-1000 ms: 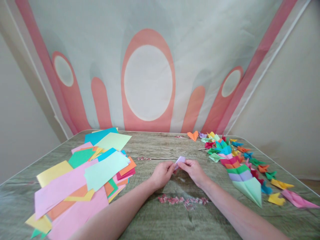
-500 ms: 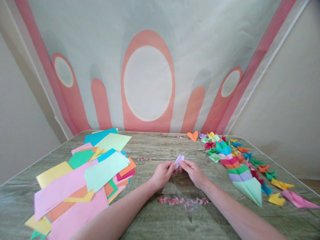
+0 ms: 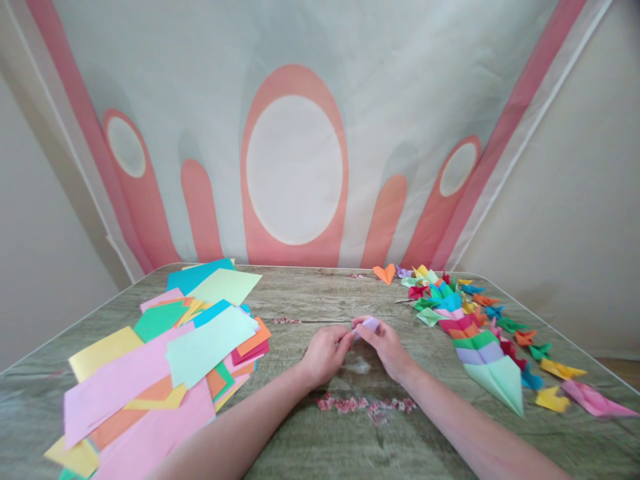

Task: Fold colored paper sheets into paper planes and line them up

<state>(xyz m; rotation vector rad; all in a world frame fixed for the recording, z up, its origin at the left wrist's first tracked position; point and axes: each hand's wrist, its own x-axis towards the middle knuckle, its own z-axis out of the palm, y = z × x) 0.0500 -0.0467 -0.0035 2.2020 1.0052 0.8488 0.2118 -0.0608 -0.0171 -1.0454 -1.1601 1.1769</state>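
A small piece of folded lavender paper [image 3: 371,325] is held between both hands above the middle of the table. My left hand [image 3: 327,353] is closed, its thumb and fingers pinching the paper's left end. From the other side, my right hand [image 3: 387,343] grips the paper, thumb on the near face and fingers behind. Much of the paper is covered by the fingers, so its folded shape cannot be made out.
On the left lies a heap of coloured paper sheets [image 3: 120,383]. To the right are a row of nested folded papers [image 3: 493,380] and several small origami pieces [image 3: 563,369]. An orange paper heart [image 3: 385,274] rests near the back edge of the wood-patterned table [image 3: 300,287].
The lavender paper has tilted and shifted slightly right, with more of it now covered by my fingers. Both hands have turned a little around it and stay closed on it.
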